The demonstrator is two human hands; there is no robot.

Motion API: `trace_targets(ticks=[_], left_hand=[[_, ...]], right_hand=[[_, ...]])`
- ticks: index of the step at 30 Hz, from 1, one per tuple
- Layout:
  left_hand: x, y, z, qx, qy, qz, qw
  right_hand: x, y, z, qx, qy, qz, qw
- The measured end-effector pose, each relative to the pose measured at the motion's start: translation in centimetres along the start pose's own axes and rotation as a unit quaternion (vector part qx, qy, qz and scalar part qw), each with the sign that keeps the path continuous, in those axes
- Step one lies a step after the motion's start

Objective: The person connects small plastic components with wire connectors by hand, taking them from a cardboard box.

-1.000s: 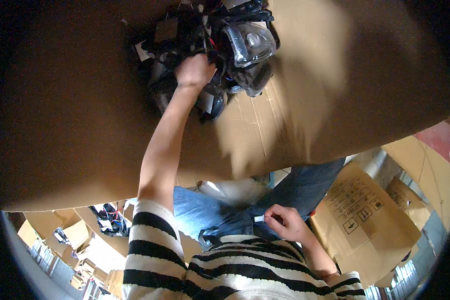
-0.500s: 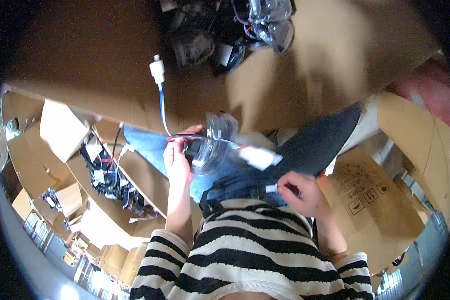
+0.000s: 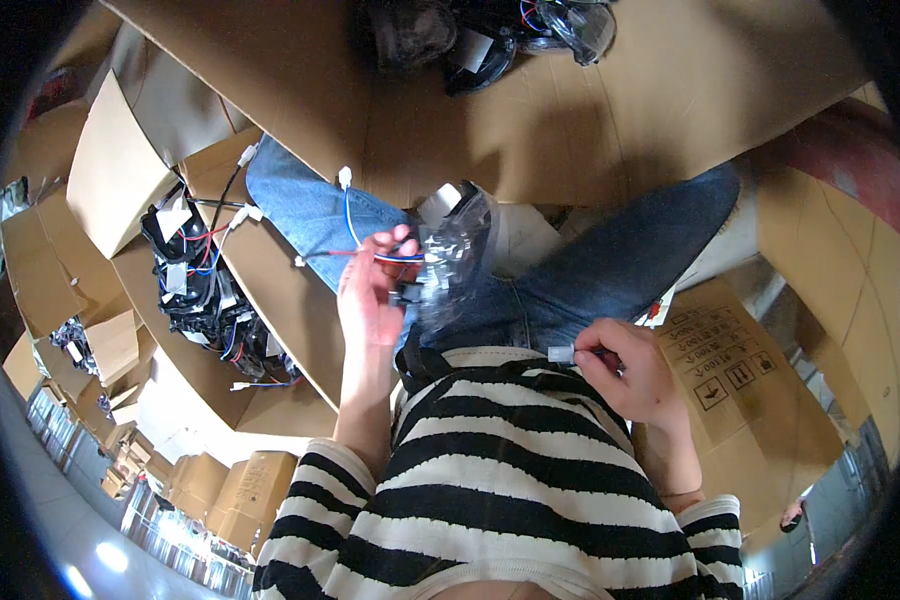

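Over my lap, my left hand (image 3: 372,285) is closed around a clear and black wired part (image 3: 458,258) that looks like a lamp unit. Blue, white and red wires run out past the fingers, one rising to a white connector (image 3: 345,178). Another small white plug (image 3: 300,261) sticks out to the left of the hand. At the right side of my waist, my right hand (image 3: 625,368) pinches a translucent white plug connector (image 3: 562,354) between thumb and fingers. Dark wire shows within its curled fingers. The two hands are apart.
Ahead stands a large open cardboard box (image 3: 530,150) with several black and clear wired parts (image 3: 480,55) at its far side. An open carton (image 3: 260,330) on the left holds a heap of similar parts (image 3: 205,290). A printed carton (image 3: 750,400) is at my right.
The wired part has turned, and its loose white connectors have swung to the left of my left hand. My right hand has moved slightly up and right, still pinching the plug. The view has shifted.
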State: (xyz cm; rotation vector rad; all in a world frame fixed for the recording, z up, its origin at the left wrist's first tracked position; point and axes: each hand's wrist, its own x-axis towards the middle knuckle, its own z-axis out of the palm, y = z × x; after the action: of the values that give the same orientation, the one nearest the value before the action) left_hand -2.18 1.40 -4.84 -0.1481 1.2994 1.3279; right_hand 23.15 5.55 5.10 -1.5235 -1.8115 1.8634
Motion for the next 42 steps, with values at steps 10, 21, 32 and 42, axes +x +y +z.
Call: trace_targets(ticks=[10, 21, 32, 42], left_hand=[[-3.6, 3.0, 0.6, 0.206, -0.051, 0.233, 0.949], [-6.4, 3.2, -1.6, 0.325, -0.217, 0.145, 0.909], [-6.0, 2.3, -2.8, 0.131, -0.264, 0.064, 0.953], [-6.2, 1.7, -1.8, 0.218, -0.235, 0.135, 0.938]], right_hand=[[-0.3, -3.0, 0.9, -0.031, -0.051, -0.100, 0.993], [5.4, -4.3, 5.6, 0.091, -0.081, -0.175, 0.977], [5.5, -3.7, 6.9, 0.124, -0.082, -0.084, 0.985], [4.9, -2.6, 7.8, 0.120, 0.004, -0.055, 0.991]])
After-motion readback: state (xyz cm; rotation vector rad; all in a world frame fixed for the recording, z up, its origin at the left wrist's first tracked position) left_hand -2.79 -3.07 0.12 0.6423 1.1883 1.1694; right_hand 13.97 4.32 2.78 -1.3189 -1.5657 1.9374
